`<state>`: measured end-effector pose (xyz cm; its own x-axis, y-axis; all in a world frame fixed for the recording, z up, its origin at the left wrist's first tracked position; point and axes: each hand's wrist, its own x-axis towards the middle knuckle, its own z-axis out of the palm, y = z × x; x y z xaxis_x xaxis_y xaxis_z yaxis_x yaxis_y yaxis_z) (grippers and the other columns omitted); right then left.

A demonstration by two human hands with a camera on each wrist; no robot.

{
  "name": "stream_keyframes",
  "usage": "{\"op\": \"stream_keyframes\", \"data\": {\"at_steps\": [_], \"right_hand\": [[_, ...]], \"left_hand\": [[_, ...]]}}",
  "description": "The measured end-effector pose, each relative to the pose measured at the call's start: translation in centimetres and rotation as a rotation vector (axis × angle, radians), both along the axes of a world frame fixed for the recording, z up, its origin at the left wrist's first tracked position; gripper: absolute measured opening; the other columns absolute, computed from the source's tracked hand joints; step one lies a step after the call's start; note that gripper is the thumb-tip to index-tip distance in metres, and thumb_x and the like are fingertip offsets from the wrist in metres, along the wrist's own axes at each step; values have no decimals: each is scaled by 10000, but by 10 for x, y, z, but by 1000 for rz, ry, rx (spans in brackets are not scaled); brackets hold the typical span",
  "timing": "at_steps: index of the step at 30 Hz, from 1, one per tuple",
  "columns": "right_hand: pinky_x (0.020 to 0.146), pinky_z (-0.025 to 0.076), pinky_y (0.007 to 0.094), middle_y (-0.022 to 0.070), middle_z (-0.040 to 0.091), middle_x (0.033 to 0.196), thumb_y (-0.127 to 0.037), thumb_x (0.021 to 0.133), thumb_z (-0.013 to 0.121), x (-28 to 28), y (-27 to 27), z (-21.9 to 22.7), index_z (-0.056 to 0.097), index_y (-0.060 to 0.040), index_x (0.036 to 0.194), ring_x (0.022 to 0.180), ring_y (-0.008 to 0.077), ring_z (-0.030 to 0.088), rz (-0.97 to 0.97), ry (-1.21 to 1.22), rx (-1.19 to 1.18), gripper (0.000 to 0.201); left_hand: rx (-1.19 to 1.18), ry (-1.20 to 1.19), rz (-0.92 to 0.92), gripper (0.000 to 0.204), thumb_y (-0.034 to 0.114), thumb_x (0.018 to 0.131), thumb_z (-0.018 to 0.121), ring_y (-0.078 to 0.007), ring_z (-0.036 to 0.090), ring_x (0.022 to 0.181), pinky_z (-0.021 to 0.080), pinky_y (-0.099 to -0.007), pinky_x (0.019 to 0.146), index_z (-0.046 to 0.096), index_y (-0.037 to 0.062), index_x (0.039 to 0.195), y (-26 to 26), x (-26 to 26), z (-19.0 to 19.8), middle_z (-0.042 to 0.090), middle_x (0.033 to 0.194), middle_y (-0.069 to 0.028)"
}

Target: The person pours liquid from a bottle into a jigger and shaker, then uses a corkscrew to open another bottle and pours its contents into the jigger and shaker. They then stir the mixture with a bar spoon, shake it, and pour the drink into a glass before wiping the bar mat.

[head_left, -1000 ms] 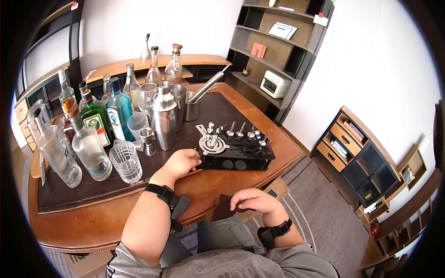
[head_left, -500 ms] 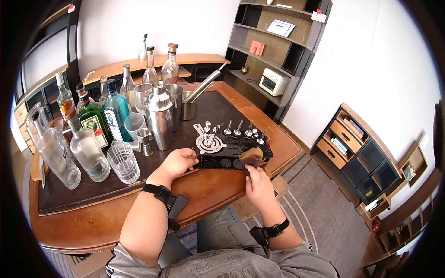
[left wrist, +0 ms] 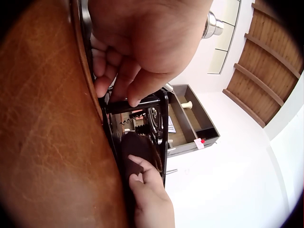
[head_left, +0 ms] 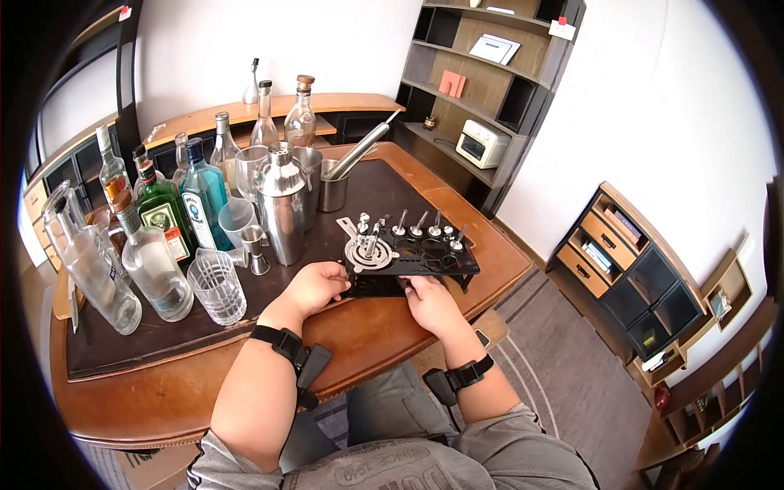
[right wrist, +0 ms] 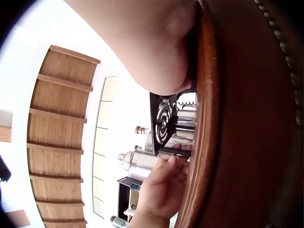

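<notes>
The wooden tabletop [head_left: 371, 335] carries a dark mat [head_left: 384, 192] that runs toward its far edge, with bottles [head_left: 167, 212], a cocktail shaker [head_left: 282, 204] and a cut glass [head_left: 216, 286] crowded along the left side. Near the front right edge of the mat stands the black tool rack [head_left: 425, 261], its top studded with metal pourers and a round strainer [head_left: 367, 253]. Half a second ago the rack sat flat; now its near side is lifted, so its underside is open to reach, which suggests the wiping has moved from the rack's front face to its hollow interior. The left hand [head_left: 314, 286] holds the rack's left front corner, fingers [left wrist: 124, 85] curled over a black bar of the frame, steadying the tilt. The right hand [head_left: 429, 304] has gone from the rack's front to beneath it, its fingers pressing the small brown cloth [left wrist: 135, 153] inside the frame; from the head view the cloth is hidden.
</notes>
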<state>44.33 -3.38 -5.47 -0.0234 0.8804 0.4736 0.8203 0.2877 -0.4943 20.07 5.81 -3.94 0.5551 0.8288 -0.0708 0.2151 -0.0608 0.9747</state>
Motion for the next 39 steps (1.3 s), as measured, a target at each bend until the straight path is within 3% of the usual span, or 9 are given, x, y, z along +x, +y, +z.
{"op": "stream_keyframes", "data": {"at_steps": [3, 9, 12, 18, 22, 25, 28, 32, 39], "right_hand": [[935, 460, 357, 138, 650, 1082, -13, 904, 522, -10, -21, 5, 604, -44, 1133, 1053, 289, 604, 198, 84, -157, 245], [930, 429, 304, 60, 650, 1056, -31, 891, 526, 10, -72, 32, 644, -7, 1084, 1034, 187, 584, 634, 539, -564, 227], [932, 413, 289, 69, 652, 1049, -33, 854, 548, 35, -90, 24, 661, 14, 1045, 1033, 185, 579, 560, 984, -580, 227], [921, 446, 313, 106, 632, 1031, -67, 834, 506, 57, -95, 29, 600, 10, 1016, 1020, 201, 582, 55, 1214, 340, 219], [940, 438, 309, 106, 594, 1118, -27, 928, 423, 44, -98, 36, 548, -10, 1140, 1024, 199, 574, -152, 1100, 807, 247], [965, 429, 327, 94, 585, 1121, 18, 939, 445, 41, -99, 14, 569, -1, 1142, 1068, 195, 555, -392, 614, 705, 239], [846, 491, 370, 161, 641, 990, -15, 897, 537, 26, -89, 5, 572, -27, 1169, 910, 303, 625, -274, 21, 532, 275], [783, 492, 446, 212, 632, 990, -69, 844, 613, -2, -64, 3, 567, -42, 1151, 904, 394, 612, -171, -29, 121, 312], [722, 503, 453, 187, 648, 826, -42, 776, 582, -6, -62, 1, 618, -54, 1002, 805, 379, 624, -237, -110, 160, 229]], "left_hand": [[46, 26, -6, 64, 57, 871, 651, -99, 559, 679, 463, -252, 659, 649, 13, 824, -1, -1, 4, 616, 737, 5], [44, 19, 19, 65, 79, 852, 664, -103, 560, 650, 462, -272, 613, 665, 16, 868, -1, 0, 0, 594, 711, -6], [53, 11, 12, 65, 79, 853, 662, -103, 561, 649, 463, -272, 612, 665, 17, 874, 0, 0, -1, 591, 707, -4], [47, 24, 20, 71, 79, 851, 666, -103, 577, 665, 465, -272, 615, 663, 14, 880, 1, -1, -2, 607, 727, -5], [41, 3, 18, 74, 82, 853, 671, -102, 579, 670, 466, -272, 624, 663, 14, 882, 1, 0, -3, 619, 745, -9], [32, -6, 21, 73, 84, 855, 672, -100, 576, 670, 465, -271, 624, 664, 17, 881, 0, 0, -1, 620, 748, -6], [31, 1, 24, 70, 85, 856, 672, -99, 573, 672, 462, -271, 622, 664, 19, 879, 2, 0, -3, 616, 744, -2], [40, 4, 18, 66, 84, 858, 670, -98, 567, 666, 458, -271, 617, 663, 22, 878, 4, -1, -7, 609, 735, -3], [94, -14, -9, 192, 123, 850, 699, -124, 550, 643, 455, -294, 605, 578, 14, 749, -4, 2, 0, 597, 697, -24]]}}
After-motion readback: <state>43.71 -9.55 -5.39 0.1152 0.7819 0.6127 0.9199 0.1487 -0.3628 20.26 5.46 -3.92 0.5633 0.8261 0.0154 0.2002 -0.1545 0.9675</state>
